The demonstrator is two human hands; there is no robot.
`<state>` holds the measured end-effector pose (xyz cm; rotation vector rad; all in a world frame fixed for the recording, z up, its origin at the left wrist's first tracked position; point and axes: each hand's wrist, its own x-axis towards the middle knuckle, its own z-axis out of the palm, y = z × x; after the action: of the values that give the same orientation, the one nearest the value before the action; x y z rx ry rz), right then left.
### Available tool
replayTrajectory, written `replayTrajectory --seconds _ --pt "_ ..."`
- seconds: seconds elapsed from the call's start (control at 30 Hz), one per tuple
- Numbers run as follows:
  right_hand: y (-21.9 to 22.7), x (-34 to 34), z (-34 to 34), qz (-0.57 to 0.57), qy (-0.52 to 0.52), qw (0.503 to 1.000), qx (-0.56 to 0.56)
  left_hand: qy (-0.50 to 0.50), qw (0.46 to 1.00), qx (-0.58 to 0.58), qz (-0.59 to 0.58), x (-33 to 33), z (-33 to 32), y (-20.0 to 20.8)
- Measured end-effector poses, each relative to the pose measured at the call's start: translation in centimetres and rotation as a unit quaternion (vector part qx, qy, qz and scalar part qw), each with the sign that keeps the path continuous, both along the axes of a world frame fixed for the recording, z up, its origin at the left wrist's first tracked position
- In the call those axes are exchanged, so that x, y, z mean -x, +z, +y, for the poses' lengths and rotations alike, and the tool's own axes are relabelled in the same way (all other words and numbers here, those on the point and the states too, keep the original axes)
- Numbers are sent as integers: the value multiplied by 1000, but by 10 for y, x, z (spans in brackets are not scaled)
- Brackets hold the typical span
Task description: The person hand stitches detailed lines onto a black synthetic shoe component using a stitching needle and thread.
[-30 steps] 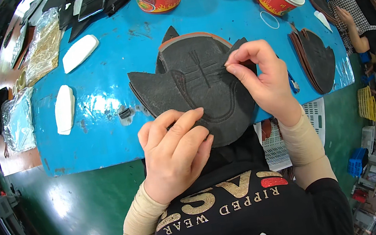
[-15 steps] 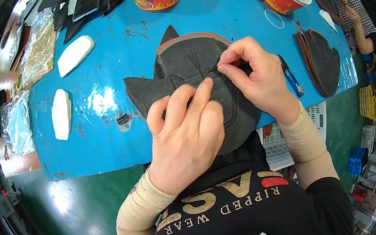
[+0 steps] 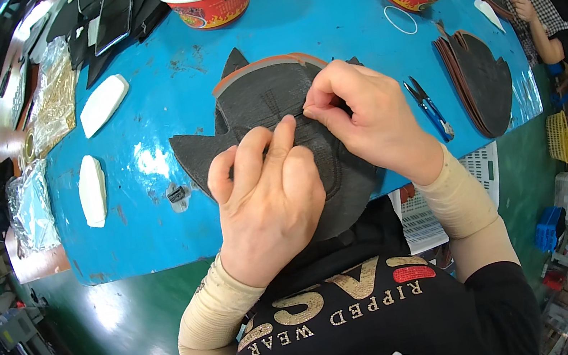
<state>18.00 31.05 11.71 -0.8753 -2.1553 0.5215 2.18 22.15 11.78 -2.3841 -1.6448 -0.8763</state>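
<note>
A stack of dark grey leather pieces (image 3: 260, 83) with pointed tabs and stitched lines lies at the table's near edge, with an orange-brown edge showing at its far side. My left hand (image 3: 267, 187) rests on the top piece, its fingers bent and apart, one fingertip touching near the stitching; its thumb is hidden. Thumb and forefinger of my right hand (image 3: 361, 108) pinch together just above the same stitched line. A thin dark line shows at that pinch, too small to name. Right of this hand lie small snips (image 3: 430, 109) with blue handles.
On the blue table (image 3: 161, 231) stand red-and-white paper tubs (image 3: 212, 2) at the back. Another leather stack (image 3: 481, 81) lies to the right. Two white oblong pieces (image 3: 93, 190) and a dark scrap (image 3: 176, 193) are at left. A co-worker's hand (image 3: 524, 9) shows far right.
The view has shifted a little, so the table things sit slightly differently. Both hands remain at the stitching, the right still pinching; my left fingers have moved slightly.
</note>
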Motion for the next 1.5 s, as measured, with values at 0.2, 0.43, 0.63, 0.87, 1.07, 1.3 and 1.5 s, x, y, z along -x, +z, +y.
replayTrajectory --seconds 0.2,0.43,0.63,0.87,1.07,1.3,1.5 --pt "4 -2 1 -20 8 1000 13 12 1000 -23 3 4 -7 3" --pt "3 -1 2 -14 10 1000 14 -20 1000 -4 22 1 -6 4" --pt "2 -1 3 3 11 999 31 -26 999 4 41 -2 6 6" --pt "5 -16 -5 58 -95 993 33 -17 999 21 40 -2 4 5" --pt "2 -103 -21 -213 -230 944 -98 -32 999 28 15 -1 3 1" --pt "2 -119 -19 -246 -229 941 41 -39 999 7 2 1 5 1" --pt "70 -64 -41 167 -79 832 524 -44 999 7 -14 2 4 -2"
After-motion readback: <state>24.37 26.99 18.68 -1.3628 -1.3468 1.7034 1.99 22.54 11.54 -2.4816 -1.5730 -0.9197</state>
